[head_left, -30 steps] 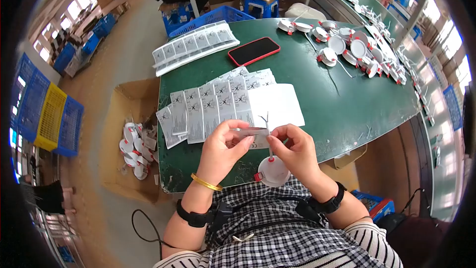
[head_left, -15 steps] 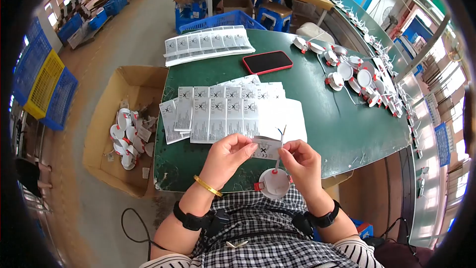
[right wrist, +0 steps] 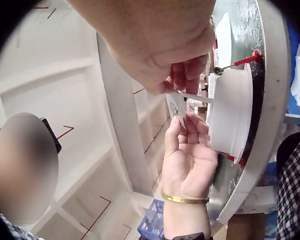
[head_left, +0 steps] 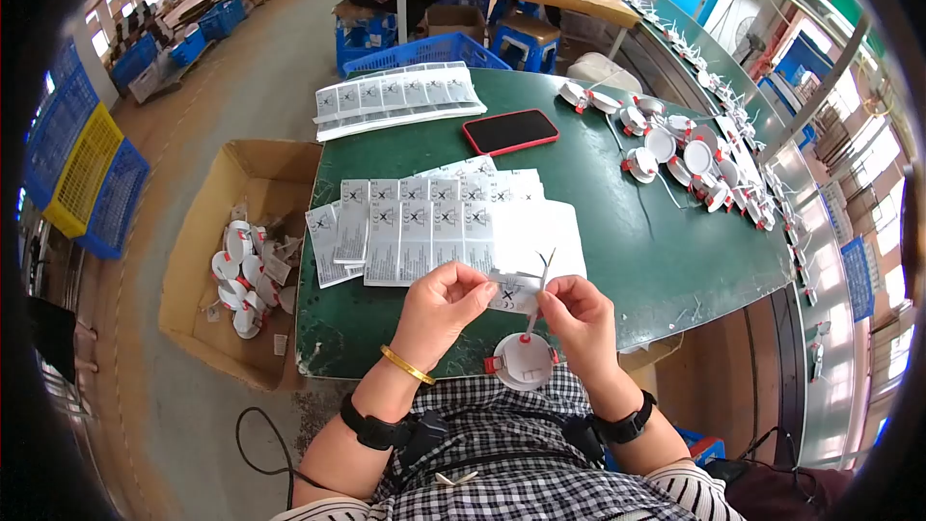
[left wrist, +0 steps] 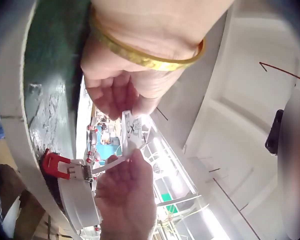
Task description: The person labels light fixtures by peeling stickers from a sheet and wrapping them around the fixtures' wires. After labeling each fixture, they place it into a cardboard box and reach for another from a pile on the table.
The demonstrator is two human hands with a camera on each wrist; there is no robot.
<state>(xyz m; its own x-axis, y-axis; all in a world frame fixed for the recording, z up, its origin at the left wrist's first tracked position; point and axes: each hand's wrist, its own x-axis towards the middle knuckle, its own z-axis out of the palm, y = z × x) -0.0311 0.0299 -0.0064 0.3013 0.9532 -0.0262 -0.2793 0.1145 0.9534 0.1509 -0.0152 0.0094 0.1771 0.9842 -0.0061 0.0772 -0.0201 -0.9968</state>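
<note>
My left hand (head_left: 439,316) pinches one end of a small printed silver label (head_left: 511,295) between thumb and fingertips. Thumb and fingers of my right hand (head_left: 585,323) grip the label's other end together with the white cable of a round downlight (head_left: 526,365). Bare wire ends (head_left: 547,259) stick up above that grip. The lamp hangs below, at the table's front edge, with red-tipped spring clips (head_left: 493,365) at its sides. In the left wrist view the label (left wrist: 132,131) spans between both hands, meeting the cable at the right fingertips.
Label sheets (head_left: 415,236) overlap on the green table (head_left: 617,275), with a stack of more sheets (head_left: 400,96) and a red-cased phone (head_left: 511,130) behind. Several downlights (head_left: 666,145) lie at the back right. A cardboard box (head_left: 203,328) of labelled downlights stands left of the table.
The label, slanted and nearly edge-on at first, now shows its printed face, stretched between the hands beside the cable. Both hands keep their grip. The head view has shifted.
</note>
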